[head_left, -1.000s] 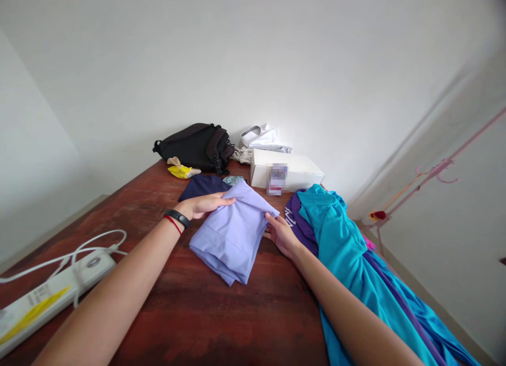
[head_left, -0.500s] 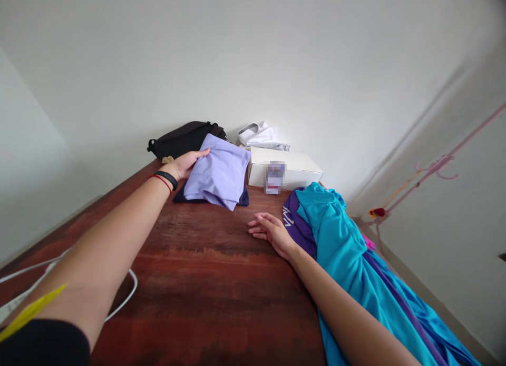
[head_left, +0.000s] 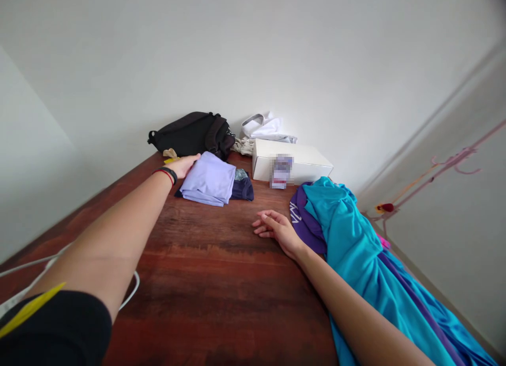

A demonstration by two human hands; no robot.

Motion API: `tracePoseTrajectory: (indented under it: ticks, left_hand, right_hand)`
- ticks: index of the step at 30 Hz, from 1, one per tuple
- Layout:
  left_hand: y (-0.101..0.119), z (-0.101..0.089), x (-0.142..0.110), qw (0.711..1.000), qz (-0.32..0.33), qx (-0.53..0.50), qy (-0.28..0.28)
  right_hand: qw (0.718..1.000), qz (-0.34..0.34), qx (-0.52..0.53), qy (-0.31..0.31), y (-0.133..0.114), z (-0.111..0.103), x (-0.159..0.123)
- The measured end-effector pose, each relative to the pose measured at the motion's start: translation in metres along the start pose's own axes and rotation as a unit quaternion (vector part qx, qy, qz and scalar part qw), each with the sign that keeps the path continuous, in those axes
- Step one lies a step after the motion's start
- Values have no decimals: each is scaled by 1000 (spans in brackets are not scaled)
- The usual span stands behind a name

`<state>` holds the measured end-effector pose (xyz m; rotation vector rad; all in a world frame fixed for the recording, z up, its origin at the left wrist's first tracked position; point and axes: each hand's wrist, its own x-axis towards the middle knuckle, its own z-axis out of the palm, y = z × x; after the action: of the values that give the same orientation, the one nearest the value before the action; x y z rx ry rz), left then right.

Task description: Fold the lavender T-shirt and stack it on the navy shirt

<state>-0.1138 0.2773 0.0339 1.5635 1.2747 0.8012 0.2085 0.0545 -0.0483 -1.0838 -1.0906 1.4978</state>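
Note:
A folded lilac garment (head_left: 208, 184) lies on top of a folded navy garment (head_left: 241, 189) at the far side of the dark wooden table (head_left: 205, 282). My left hand (head_left: 183, 166), with a black band and a red string at the wrist, rests at the lilac garment's left edge, fingers stretched along it. My right hand (head_left: 276, 229) lies flat on the table, fingers loosely apart, holding nothing, right beside a heap of turquoise cloth (head_left: 356, 250) and purple cloth (head_left: 302, 218).
A black bag (head_left: 192, 134), a white box (head_left: 290, 163) and white cloth (head_left: 264, 128) sit along the back wall. A yellow item (head_left: 171, 158) lies by the bag. A white cable (head_left: 132, 287) loops at the near left. Pink hangers (head_left: 454, 163) hang at right.
My left hand carried the folded lilac garment away from me and set it down on the navy one. My right hand let go and came to rest flat on the table.

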Motion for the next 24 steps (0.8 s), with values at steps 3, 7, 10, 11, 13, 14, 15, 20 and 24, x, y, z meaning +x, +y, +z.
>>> tracePoseTrajectory:
  ticks: [3, 7, 10, 11, 13, 14, 15, 20, 24]
  left_hand:
    - [-30, -6, -13, 999, -33, -16, 7]
    - [-35, -11, -19, 999, -28, -13, -25]
    - [-27, -11, -14, 998, -23, 8, -56]
    - [-26, -10, -12, 998, -20, 15, -58]
    - [-25, -9, -10, 998, -9, 27, -48]
    - [-26, -9, -10, 999, -2, 32, -39]
    - [-29, -9, -11, 999, 4, 37, -29]
    - [-47, -12, -29, 996, 12, 89, 10]
    - [-47, -15, -32, 984, 1, 175, 25]
  right_hand:
    - [1000, -2, -13, 0, -1, 2, -1]
    - [1000, -3, -20, 3, -3, 4, -2]
    - [1000, -5, -22, 4, -2, 4, -2]
    - [1000, -5, -23, 4, -2, 4, -2]
    - [1000, -7, -23, 3, -1, 4, -2]
    - [1000, -7, -22, 1, -1, 4, -2]
    - [1000, -8, -21, 0, -1, 4, -2]
    - [1000, -10, -25, -9, -1, 4, -2]
    - [999, -15, -28, -11, 0, 4, -1]
